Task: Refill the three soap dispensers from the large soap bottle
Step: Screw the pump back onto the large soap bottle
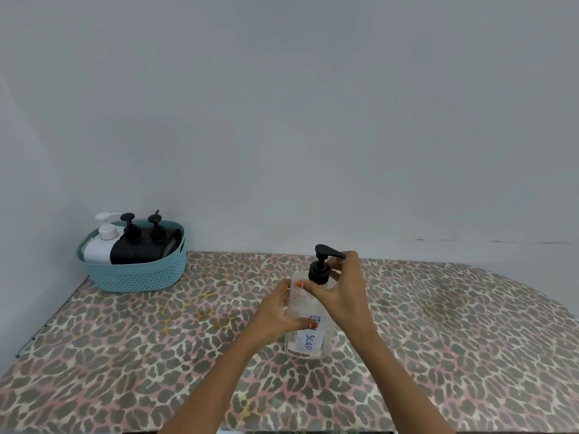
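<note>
A single wide-angle view from the person's head looks forward and slightly down, close over the patterned table [125, 355] filling the lower frame, toward the bare wall [282, 104] across the upper half, with a basket [134, 274] at middle left.

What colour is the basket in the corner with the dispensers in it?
Light teal: the basket shows best in the head view.

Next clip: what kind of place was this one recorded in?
Probably a room at home set up for the task, not a bathroom proper: a leopard-print cloth spread flat against a bare pale wall, a teal basket of pump bottles, a clear dispenser labelled SOAP. No sink shows.
</note>
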### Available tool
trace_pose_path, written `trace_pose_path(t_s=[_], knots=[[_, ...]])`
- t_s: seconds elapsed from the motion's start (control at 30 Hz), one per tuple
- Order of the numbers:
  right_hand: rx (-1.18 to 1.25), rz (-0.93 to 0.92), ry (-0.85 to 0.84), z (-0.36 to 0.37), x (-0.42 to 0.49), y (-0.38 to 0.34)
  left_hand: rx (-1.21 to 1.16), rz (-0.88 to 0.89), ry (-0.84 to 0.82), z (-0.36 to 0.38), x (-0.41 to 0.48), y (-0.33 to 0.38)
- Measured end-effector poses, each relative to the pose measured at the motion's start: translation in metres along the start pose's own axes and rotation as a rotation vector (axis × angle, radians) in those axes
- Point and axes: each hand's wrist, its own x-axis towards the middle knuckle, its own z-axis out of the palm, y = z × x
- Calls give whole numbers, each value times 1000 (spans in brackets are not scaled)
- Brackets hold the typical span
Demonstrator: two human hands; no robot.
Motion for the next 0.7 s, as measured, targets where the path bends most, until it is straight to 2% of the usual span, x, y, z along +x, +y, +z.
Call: trace_pose_path(t_s=[0.17, 0.23, 0.33, 0.57, 0.63, 0.7], knots=[[49, 28, -347, -25, 3, -3, -12, 1, -5, -1, -2, 3], [78, 39, -409, -32, 5, -3, -16, 1, -3, 0, -2, 3], [75, 52, -341, -32, 8, -4, -8, -4, -2, 0, -2, 2], [-87, 11, -3, -5, 8, 0, 15, -6, 8, 0, -1, 3], [-106, 14, 17, 0, 7, 0, 22, -8, 10, 0, 0, 3], [-67, -16, -66, -1, 5, -1, 15, -9, 4, 0, 0, 2]])
